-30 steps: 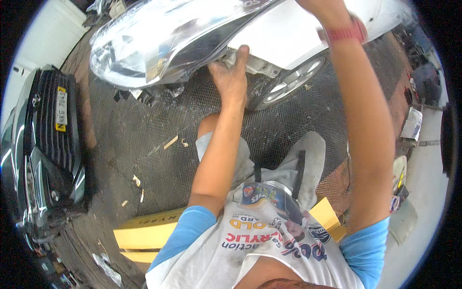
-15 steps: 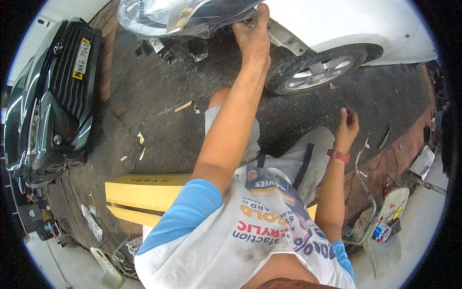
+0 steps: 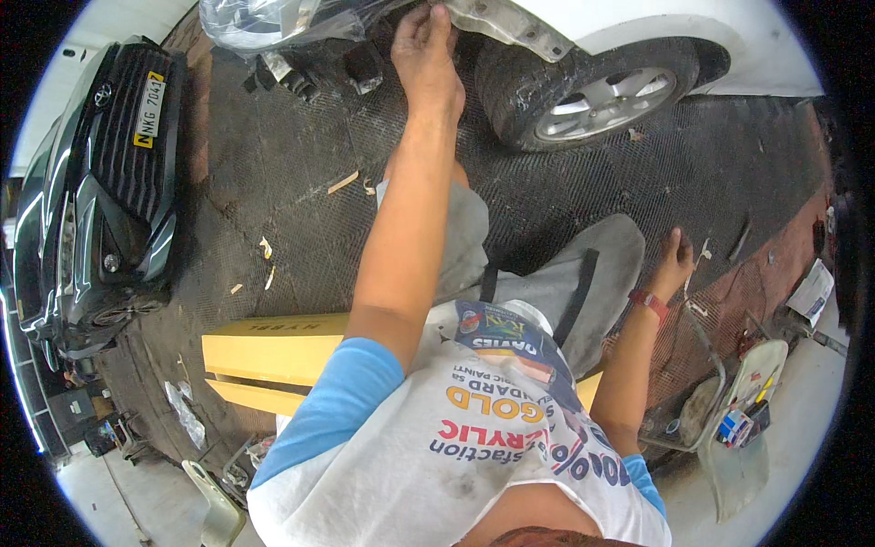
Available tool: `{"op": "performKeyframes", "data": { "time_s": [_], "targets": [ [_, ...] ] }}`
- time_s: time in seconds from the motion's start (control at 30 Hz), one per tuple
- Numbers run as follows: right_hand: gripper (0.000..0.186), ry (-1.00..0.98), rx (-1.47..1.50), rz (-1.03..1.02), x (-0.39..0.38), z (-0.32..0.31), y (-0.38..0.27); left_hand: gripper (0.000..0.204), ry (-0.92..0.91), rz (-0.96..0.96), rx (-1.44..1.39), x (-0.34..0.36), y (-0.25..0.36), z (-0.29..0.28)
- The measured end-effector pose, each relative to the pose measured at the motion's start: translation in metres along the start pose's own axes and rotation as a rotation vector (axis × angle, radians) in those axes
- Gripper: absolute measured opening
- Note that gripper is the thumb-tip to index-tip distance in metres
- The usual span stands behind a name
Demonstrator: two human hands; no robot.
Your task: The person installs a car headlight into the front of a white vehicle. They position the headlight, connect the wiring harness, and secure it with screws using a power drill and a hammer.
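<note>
My left hand (image 3: 427, 64) reaches up to the front of a white car (image 3: 738, 50), fingers bent closed beside a bare metal bracket (image 3: 521, 29) and the end of clear plastic film (image 3: 319, 25). What its fingers grip, if anything, is hidden at the top edge. The film wraps a headlight-like part at the upper left. Away to the right, my right hand (image 3: 673, 264) hangs above the floor beside my knee, a red band on the wrist. Its fingers are curled together; I cannot make out anything in them. The car's front wheel (image 3: 602, 105) stands between the hands, farther off.
A dark green car (image 3: 114, 182) faces in from the left. Behind my left arm lies a long yellow box (image 3: 264, 356). A pale chair (image 3: 743, 447) holding small items stands at the right. Scraps of tape (image 3: 344, 182) lie on the black ribbed matting (image 3: 301, 155).
My left hand has moved left along the car's front, and its fingers are more bent. My right hand has lowered and shifted slightly right. The view has shifted a little.
</note>
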State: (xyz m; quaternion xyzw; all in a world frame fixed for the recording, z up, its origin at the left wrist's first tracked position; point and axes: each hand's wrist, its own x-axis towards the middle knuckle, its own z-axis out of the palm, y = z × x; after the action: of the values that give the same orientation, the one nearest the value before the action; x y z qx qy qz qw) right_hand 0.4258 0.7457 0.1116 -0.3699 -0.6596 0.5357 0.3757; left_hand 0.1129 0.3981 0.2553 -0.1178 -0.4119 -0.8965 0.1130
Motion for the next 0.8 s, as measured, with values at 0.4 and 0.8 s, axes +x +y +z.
{"op": "performKeyframes", "data": {
  "time_s": [0.4, 0.8],
  "targets": [
    [0.051, -0.646, 0.487, 0.232, -0.087, 0.192, -0.159, 0.075, -0.148, -0.002, -0.160, 0.032, 0.025, 0.012],
    [0.054, -0.608, 1.323, 0.379, -0.121, 0.355, -0.253, 0.067, -0.436, -0.109, -0.210, 0.028, 0.052, 0.027]
  ]
}}
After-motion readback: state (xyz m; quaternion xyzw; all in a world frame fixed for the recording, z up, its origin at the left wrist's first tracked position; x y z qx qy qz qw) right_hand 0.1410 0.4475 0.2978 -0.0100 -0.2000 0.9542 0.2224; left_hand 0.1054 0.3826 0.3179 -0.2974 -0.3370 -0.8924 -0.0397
